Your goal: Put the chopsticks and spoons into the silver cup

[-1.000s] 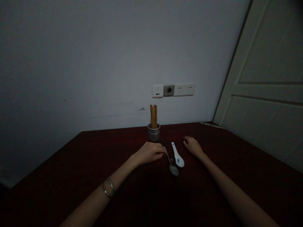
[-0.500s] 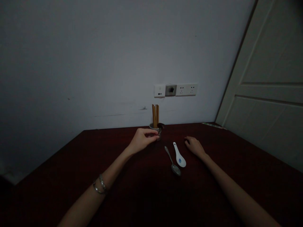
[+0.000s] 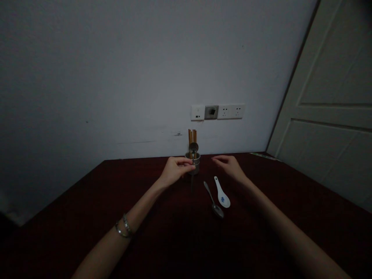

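Observation:
My left hand (image 3: 176, 169) pinches the thin handle of a metal spoon (image 3: 193, 147) between thumb and fingers. The spoon is upright, its round bowl at the top and its handle hanging below the fingers. Right behind it stands a metal cup (image 3: 197, 166) that holds several wooden chopsticks (image 3: 190, 136). My right hand (image 3: 231, 167) hovers to the right of the cup with its fingers stretched toward it, holding nothing. Below the hands, a white spoon with a blue mark (image 3: 223, 198) lies beside another metal spoon (image 3: 216, 210).
The dark red tabletop (image 3: 145, 240) runs back to a pale wall (image 3: 139, 77). Wall sockets (image 3: 231, 111) sit above the cup. A pale door (image 3: 334, 85) stands at the right, and a thin strip (image 3: 264, 156) lies near the table's back right edge.
My right hand has lifted and moved left toward the cup, its fingers now extended. The spoon in my left hand has turned upright, its bowl facing me.

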Demonstrator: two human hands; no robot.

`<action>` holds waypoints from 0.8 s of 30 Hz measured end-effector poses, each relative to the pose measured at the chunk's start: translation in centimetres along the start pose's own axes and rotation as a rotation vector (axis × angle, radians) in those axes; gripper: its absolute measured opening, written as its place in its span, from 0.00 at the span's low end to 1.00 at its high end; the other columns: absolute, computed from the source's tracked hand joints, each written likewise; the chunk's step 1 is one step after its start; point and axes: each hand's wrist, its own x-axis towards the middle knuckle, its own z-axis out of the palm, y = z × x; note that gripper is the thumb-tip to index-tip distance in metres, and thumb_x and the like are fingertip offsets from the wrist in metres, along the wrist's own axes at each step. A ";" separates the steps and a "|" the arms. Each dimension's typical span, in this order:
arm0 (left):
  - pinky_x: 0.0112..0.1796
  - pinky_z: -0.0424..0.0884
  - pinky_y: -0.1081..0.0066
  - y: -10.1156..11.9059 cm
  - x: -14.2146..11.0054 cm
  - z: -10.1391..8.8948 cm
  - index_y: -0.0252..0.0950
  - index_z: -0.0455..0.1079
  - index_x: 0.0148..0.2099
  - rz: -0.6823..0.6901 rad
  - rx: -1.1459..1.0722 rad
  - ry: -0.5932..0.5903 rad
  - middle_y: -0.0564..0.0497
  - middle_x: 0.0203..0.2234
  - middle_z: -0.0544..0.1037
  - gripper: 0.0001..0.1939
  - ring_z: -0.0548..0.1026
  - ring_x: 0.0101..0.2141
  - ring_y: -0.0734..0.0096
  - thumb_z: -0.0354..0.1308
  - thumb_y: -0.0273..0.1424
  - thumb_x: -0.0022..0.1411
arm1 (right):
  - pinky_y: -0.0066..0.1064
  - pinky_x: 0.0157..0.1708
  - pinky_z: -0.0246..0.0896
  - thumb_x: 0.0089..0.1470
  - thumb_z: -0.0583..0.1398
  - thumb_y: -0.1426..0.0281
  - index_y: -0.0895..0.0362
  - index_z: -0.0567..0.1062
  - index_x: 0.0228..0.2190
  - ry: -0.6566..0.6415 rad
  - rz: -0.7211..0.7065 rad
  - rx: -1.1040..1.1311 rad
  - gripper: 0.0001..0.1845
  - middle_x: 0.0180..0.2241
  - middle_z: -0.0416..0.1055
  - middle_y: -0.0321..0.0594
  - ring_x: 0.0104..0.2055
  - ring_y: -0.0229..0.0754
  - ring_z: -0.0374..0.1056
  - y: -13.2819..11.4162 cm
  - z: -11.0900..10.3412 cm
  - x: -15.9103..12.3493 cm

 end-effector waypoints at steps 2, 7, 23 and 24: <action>0.17 0.58 0.78 -0.1 0.0 0.1 0.29 0.73 0.34 -0.009 -0.022 -0.008 0.50 0.21 0.74 0.13 0.64 0.17 0.81 0.63 0.33 0.46 | 0.35 0.38 0.63 0.45 0.60 0.60 0.59 0.78 0.32 -0.064 0.026 0.184 0.17 0.34 0.76 0.43 0.37 0.45 0.70 -3.2 0.5 -0.5; 0.16 0.57 0.79 0.1 -0.2 0.6 0.29 0.72 0.31 -0.004 -0.076 -0.025 0.51 0.20 0.73 0.12 0.63 0.17 0.82 0.64 0.32 0.44 | 0.34 0.33 0.64 0.41 0.62 0.59 0.58 0.79 0.30 -0.121 0.119 0.428 0.17 0.31 0.76 0.43 0.32 0.42 0.70 -7.6 1.1 -2.0; 0.16 0.55 0.80 -0.4 -0.3 1.2 0.29 0.72 0.29 0.008 -0.048 -0.116 0.54 0.18 0.71 0.10 0.61 0.15 0.84 0.64 0.32 0.44 | 0.28 0.24 0.57 0.40 0.63 0.62 0.60 0.78 0.24 -0.179 0.055 0.322 0.13 0.23 0.73 0.40 0.25 0.37 0.65 -9.3 1.3 -2.6; 0.16 0.55 0.80 -0.6 -0.2 1.3 0.30 0.72 0.29 -0.001 -0.051 -0.117 0.54 0.18 0.71 0.11 0.61 0.15 0.84 0.64 0.32 0.44 | 0.28 0.24 0.57 0.40 0.63 0.61 0.60 0.78 0.24 -0.185 0.057 0.319 0.14 0.23 0.73 0.40 0.25 0.37 0.65 -9.3 1.3 -2.6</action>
